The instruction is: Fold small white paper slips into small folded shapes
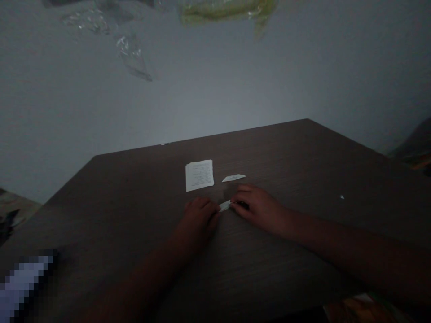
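Between my two hands a narrow folded strip of white paper [225, 206] lies close to the tabletop. My left hand [201, 218] pinches its left end, and the fingers are closed. At the other end, the thumb and fingers of my right hand [253, 204] close on the strip. Just beyond the hands rests a folded paper piece [234, 177] with slanted ends. To its left is a small stack of square printed paper sheets [199, 175]. The light is dim, so fold details are hard to make out.
The brown wooden table [286, 152] meets a pale wall [215, 89] at its far edge. A blurred, pixelated bright object [25, 282] is at the lower left. A tiny paper scrap [342, 197] lies at right. Clear plastic [134, 56] hangs on the wall.
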The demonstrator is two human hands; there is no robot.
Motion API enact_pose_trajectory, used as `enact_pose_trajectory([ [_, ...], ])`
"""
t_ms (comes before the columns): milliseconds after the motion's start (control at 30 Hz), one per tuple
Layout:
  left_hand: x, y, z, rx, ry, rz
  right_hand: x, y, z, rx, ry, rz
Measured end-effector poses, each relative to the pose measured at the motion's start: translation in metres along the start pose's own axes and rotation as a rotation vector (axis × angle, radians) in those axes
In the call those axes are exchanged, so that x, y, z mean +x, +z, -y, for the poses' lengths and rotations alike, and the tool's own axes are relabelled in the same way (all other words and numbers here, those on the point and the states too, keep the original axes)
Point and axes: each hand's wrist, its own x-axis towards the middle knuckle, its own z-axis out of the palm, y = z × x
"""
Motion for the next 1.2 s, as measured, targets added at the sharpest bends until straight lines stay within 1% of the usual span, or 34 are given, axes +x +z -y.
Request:
enact_pose_trajectory([
  [167, 0.002, -0.004, 0.003, -0.062, -0.022, -0.003, -0.002, 0.002, -0.004, 0.022, 0.009, -0.007],
  [300, 0.002, -0.010, 0.007, -0.124, -0.034, -0.008, -0.006, 0.002, -0.004, -0.036, 0.004, -0.068],
  [367, 0.002, -0.011, 0.008, -0.140, -0.032, -0.005, -0.007, 0.002, -0.003, -0.065, 0.008, -0.073],
  [500, 0.000, -0.012, 0.009, -0.157, -0.023, 0.007, -0.005, 0.001, -0.002, -0.073, 0.024, -0.040],
  [733, 0.000, -0.012, 0.015, -0.176, 0.008, 0.024, -0.003, 0.002, -0.003, -0.021, 0.010, -0.022],
  [967, 0.000, -0.009, 0.016, -0.177, 0.004, -0.002, 0.000, 0.001, -0.009, 0.061, 0.046, 0.005],
  [1200, 0.001, -0.009, 0.014, -0.183, -0.014, -0.024, 0.001, -0.001, -0.006, 0.091, 0.082, 0.067],
])
